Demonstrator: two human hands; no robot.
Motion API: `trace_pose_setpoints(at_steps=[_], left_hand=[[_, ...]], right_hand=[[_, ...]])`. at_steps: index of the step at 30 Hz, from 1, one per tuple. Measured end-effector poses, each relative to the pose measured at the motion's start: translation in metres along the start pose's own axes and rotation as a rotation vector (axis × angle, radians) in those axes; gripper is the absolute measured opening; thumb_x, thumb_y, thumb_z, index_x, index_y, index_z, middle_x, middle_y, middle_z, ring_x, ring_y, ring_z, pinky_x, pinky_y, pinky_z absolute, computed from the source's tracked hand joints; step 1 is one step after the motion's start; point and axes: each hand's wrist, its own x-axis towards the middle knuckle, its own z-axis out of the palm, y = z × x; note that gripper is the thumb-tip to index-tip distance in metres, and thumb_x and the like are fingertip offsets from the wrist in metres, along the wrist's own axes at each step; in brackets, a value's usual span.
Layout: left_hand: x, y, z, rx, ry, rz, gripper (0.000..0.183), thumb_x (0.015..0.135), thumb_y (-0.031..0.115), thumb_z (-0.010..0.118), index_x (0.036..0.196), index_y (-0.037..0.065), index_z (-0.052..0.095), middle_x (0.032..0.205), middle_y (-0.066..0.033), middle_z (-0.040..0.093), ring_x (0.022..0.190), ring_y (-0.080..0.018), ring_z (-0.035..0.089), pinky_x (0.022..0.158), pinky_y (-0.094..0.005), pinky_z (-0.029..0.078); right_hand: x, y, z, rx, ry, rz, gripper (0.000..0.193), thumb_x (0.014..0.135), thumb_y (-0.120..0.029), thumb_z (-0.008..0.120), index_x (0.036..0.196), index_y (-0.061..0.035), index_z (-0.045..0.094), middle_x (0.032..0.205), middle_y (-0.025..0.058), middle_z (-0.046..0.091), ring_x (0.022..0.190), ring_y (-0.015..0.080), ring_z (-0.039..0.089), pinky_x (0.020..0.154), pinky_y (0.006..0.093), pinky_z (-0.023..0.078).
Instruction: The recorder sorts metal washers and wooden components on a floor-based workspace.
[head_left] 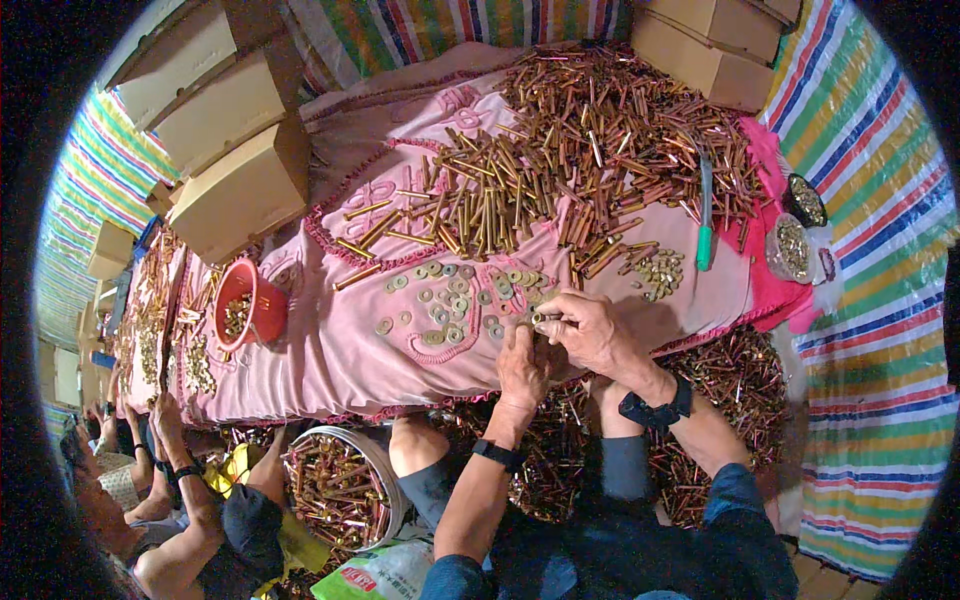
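Note:
My left hand (523,368) and my right hand (590,332) meet at the near edge of a pink cloth (330,375). Fingers of both are pinched together around small metal pieces, too covered to name. Just beyond them, flat round washers (455,300) lie scattered on the cloth. A small heap of brassy nuts (660,272) sits to the right of the washers. Farther back spreads a big pile of long brassy bolts or sleeves (600,150). Each of my wrists wears a black band.
A red bucket (262,305) with small parts stands at left, below stacked cardboard boxes (240,190). A green-capped pen (704,215) and tubs of small parts (790,248) are at right. A white bucket of bolts (375,470) stands below. Another person's hand (168,420) works at left.

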Motion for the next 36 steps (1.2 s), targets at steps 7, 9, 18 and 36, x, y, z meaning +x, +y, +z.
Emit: trace_pose_setpoints(at_steps=[7,9,18,36], left_hand=[[-0.001,0.000,0.000,0.008,-0.010,-0.008,0.027,0.081,0.000,0.060,0.106,0.004,0.051,0.104,-0.0227,0.054,0.090,-0.0473,0.056,0.072,-0.0517,0.048],[0.000,-0.001,0.000,0.010,-0.010,-0.013,0.029,0.080,-0.001,0.061,0.107,0.004,0.052,0.106,-0.0228,0.055,0.091,-0.0472,0.057,0.074,-0.0516,0.048],[0.000,-0.001,0.000,-0.012,-0.027,-0.033,0.026,0.082,0.000,0.062,0.106,0.003,0.051,0.105,-0.0238,0.054,0.089,-0.0470,0.057,0.073,-0.0513,0.049],[-0.002,-0.007,0.003,-0.007,-0.031,-0.007,0.031,0.076,0.000,0.065,0.101,0.004,0.048,0.102,-0.0227,0.052,0.088,-0.0476,0.056,0.071,-0.0523,0.047]], right_hand=[[0.000,0.007,0.003,-0.045,0.056,0.019,0.014,0.088,-0.009,0.070,0.099,-0.0009,0.069,0.087,0.0130,0.068,0.078,0.0241,0.067,0.070,0.0337,0.053],[0.001,0.007,0.004,-0.095,0.062,-0.026,0.014,0.089,-0.010,0.070,0.099,-0.0004,0.069,0.087,0.0135,0.068,0.078,0.0239,0.067,0.070,0.0336,0.053],[-0.003,0.027,0.010,0.102,0.122,0.038,0.024,0.091,-0.014,0.069,0.107,0.0031,0.070,0.094,0.0148,0.071,0.087,0.0224,0.069,0.077,0.0326,0.053],[-0.013,0.023,0.037,-0.010,0.354,-0.120,0.017,0.086,-0.009,0.073,0.098,0.0036,0.071,0.089,0.0129,0.070,0.082,0.0242,0.068,0.073,0.0327,0.054]])
